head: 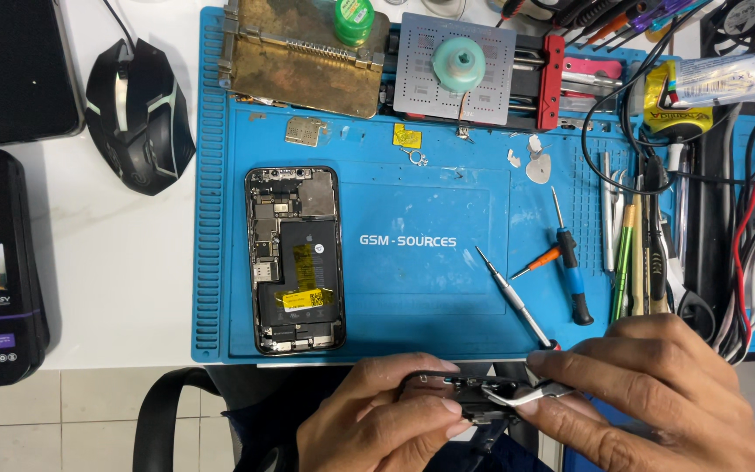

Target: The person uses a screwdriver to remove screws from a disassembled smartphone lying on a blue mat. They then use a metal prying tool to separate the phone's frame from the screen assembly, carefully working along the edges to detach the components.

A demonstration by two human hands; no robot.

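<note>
— Holding what, down by the near edge of the counter (115,288)?

— The left hand (377,419) grips a dark phone part (460,393), fingers closed around it. The right hand (657,393) pinches silver tweezers (526,395), their tips touching that part.

— And the opened phone (295,260)?

— Lying face down on the blue mat (412,288), back off, battery showing, well apart from both hands. Screwdrivers (570,271) rest on the mat just above the right hand; a black mouse (140,114) sits left of the mat.
</note>
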